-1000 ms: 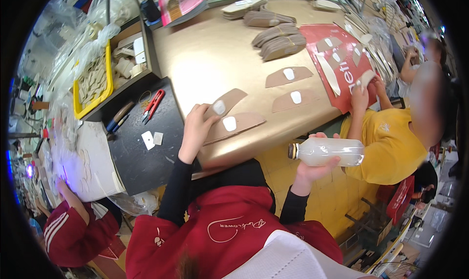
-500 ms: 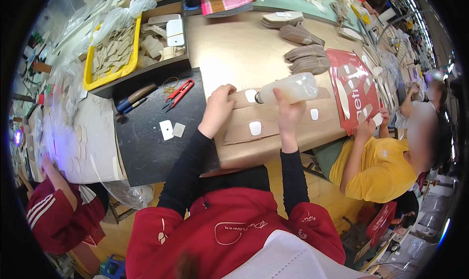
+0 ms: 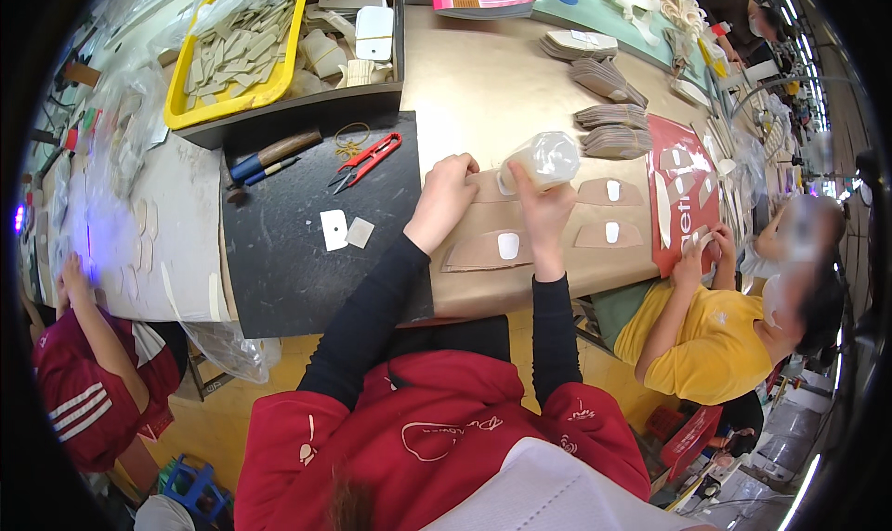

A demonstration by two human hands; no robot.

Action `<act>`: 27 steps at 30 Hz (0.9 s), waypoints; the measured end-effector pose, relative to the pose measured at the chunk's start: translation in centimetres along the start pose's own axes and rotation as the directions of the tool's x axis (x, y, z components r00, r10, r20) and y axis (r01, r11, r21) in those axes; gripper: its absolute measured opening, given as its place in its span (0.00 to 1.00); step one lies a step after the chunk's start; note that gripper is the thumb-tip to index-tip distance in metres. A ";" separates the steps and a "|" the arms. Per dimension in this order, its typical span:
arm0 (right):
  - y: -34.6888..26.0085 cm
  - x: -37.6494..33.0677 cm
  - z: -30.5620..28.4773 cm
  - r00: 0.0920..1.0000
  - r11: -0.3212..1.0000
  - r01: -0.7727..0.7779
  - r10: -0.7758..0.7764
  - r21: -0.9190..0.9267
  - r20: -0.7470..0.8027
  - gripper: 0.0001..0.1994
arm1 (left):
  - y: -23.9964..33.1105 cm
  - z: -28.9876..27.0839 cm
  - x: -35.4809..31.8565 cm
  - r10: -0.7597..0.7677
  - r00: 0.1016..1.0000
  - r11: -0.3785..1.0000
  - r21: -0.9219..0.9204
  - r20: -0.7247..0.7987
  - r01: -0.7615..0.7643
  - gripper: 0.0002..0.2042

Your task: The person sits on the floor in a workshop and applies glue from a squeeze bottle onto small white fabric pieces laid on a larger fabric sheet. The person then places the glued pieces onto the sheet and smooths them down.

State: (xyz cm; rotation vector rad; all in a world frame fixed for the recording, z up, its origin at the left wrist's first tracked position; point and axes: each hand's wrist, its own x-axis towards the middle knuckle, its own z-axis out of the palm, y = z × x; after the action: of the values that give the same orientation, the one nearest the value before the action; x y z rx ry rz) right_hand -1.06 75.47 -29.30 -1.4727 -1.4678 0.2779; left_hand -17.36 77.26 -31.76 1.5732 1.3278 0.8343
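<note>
My right hand (image 3: 543,208) is wrapped round a clear plastic squeeze bottle (image 3: 548,157) of whitish liquid. The bottle is tipped base-up over a flat brown piece (image 3: 489,186); its nozzle is hidden. With curled fingers, my left hand (image 3: 447,199) holds that piece at its left end. Below lies another brown piece (image 3: 469,251) bearing a rounded white patch (image 3: 508,246). Two similar pieces with white patches, an upper one (image 3: 595,193) and a lower one (image 3: 592,235), lie right of my right hand.
A black mat (image 3: 279,271) on the left carries red thread snips (image 3: 370,162) and a wooden-handled tool (image 3: 290,147). Behind are a yellow tray (image 3: 177,113) of small pieces and banded brown stacks (image 3: 613,130). A co-worker in yellow (image 3: 706,340) sits at right beside a red sheet (image 3: 664,229).
The bottle has swung from lying nearly sideways to base-up, uncovering the upper right brown piece. My left hand stays at the left end of its piece. The whole view has shifted slightly.
</note>
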 end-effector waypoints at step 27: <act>-0.5 -2.6 -0.6 0.994 0.994 -0.085 0.089 0.061 -0.060 0.15 | 0.2 -0.3 0.0 -0.006 1.000 1.000 0.011 -0.008 0.006 0.08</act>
State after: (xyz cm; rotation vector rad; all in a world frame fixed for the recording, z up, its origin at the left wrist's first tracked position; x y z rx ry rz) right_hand -1.58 72.84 -29.85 -1.4874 -1.3371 0.3228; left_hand -17.50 77.31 -31.46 1.5751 1.3436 0.8319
